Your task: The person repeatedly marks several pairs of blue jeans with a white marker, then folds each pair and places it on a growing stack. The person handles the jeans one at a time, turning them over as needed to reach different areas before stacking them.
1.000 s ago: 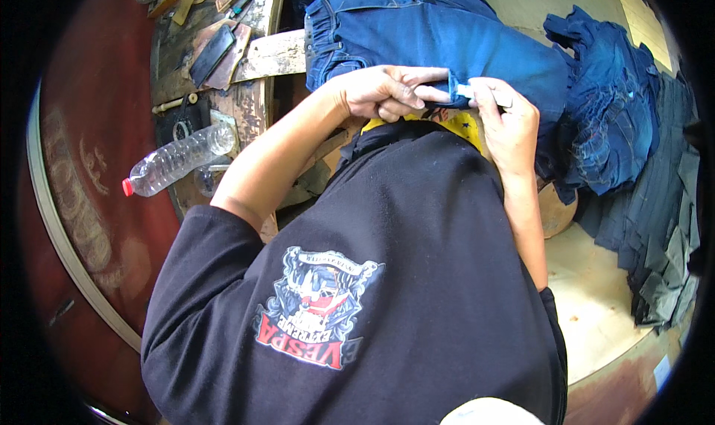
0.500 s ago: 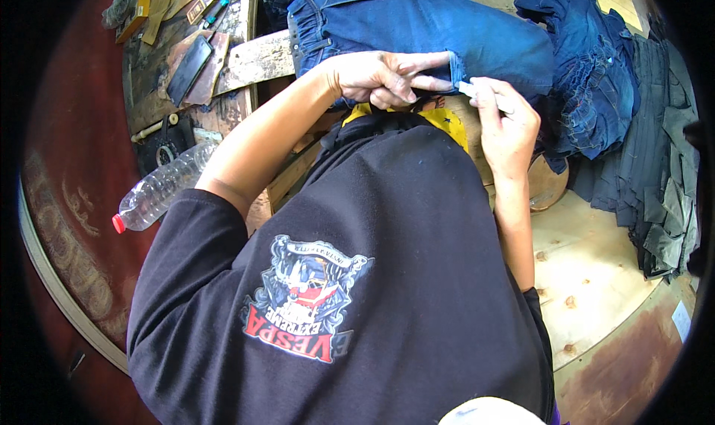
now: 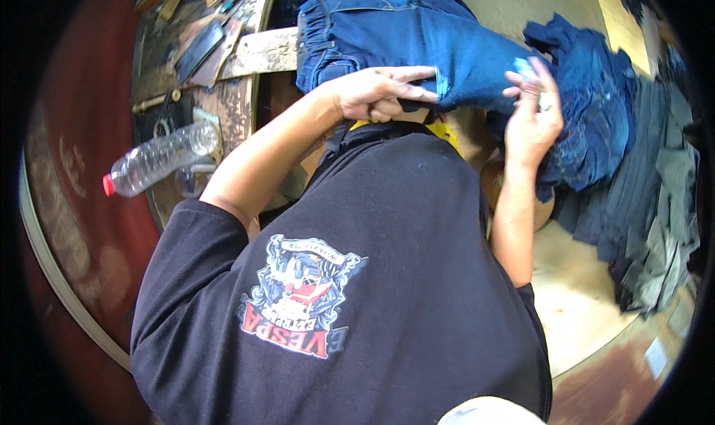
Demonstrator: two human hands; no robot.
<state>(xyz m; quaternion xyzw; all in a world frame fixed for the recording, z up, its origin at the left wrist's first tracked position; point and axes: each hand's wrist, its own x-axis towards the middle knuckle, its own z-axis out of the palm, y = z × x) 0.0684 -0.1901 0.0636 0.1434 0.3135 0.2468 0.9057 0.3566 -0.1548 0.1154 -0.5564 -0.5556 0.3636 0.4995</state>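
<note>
A black short-sleeved T-shirt with a colourful printed chest graphic, forearms bare.

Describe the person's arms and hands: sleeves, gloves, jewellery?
Both forearms are bare below short dark navy T-shirt sleeves. No gloves on the left hand or the right hand. The right hand has what looks like a ring on one finger. No watch or wristband visible.

Bottle: clear plastic, red cap, lying at 9 o'clock on the counter.
Sticker: pale rectangle at 4 o'clock.
</note>
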